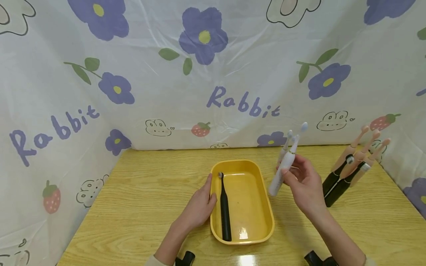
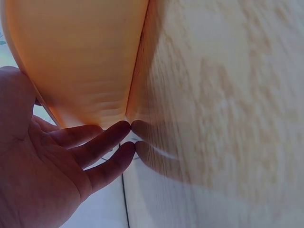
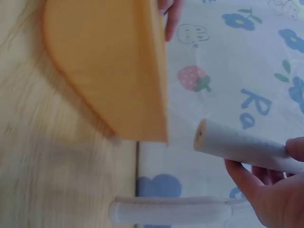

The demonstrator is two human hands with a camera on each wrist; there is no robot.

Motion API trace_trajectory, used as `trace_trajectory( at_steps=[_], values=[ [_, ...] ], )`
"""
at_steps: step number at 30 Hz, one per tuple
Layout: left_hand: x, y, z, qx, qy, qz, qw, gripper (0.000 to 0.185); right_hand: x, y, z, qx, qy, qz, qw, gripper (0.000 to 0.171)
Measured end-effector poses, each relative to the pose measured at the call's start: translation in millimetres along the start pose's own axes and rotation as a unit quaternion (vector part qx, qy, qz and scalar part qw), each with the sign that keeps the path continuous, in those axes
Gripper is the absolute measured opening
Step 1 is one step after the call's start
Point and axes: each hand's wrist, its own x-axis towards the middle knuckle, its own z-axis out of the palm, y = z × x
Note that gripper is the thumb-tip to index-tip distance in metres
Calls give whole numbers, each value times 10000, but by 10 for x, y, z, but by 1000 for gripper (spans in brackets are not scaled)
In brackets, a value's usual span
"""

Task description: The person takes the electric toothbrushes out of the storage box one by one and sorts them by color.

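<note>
A yellow oval tray [image 1: 247, 203] sits mid-table with a black electric toothbrush [image 1: 225, 210] lying along its left side. My left hand [image 1: 199, 205] rests with straight fingers against the tray's left outer wall [image 2: 80, 57]; the left hand [image 2: 71, 156] holds nothing. To the right of the tray, my right hand [image 1: 301, 181] grips a white electric toothbrush [image 1: 283, 171], tilted head-up above the table. In the right wrist view the right hand [image 3: 268, 183] holds that white handle [image 3: 242, 147] near the tray [image 3: 109, 71].
A second white toothbrush [image 1: 284, 147] stands just behind the held one, also seen as a white handle [image 3: 166, 210]. Several black-handled brushes with peach heads [image 1: 346, 173] lean at the right. A flower-printed sheet [image 1: 213, 74] walls in the wooden table [image 1: 139, 199].
</note>
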Motion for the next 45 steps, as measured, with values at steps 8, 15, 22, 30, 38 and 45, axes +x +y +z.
trace_trajectory(
  at_steps=[8, 15, 22, 30, 38, 45],
  values=[
    [-1, -2, 6, -58, 3, -39, 10000, 65, 30, 370, -29, -1257, 1146, -1006, 9803, 46],
    [8, -7, 1, -63, -52, -59, 9999, 66, 53, 522, -65, -1582, 1411, -612, 9753, 43],
    [2, -9, 0, -95, -54, -54, 9999, 66, 106, 637, -71, -1611, 1597, -222, 9737, 43],
    [7, -2, -7, -78, -84, -71, 9999, 66, 128, 715, -67, -1700, 1631, -72, 9718, 43],
    [18, 17, -10, -72, -92, -96, 9999, 66, 162, 761, -94, -1740, 1609, 77, 9715, 42],
    [21, 28, -13, -111, -63, -63, 9999, 66, 197, 802, -114, -1785, 1531, 214, 9717, 42]
  ],
)
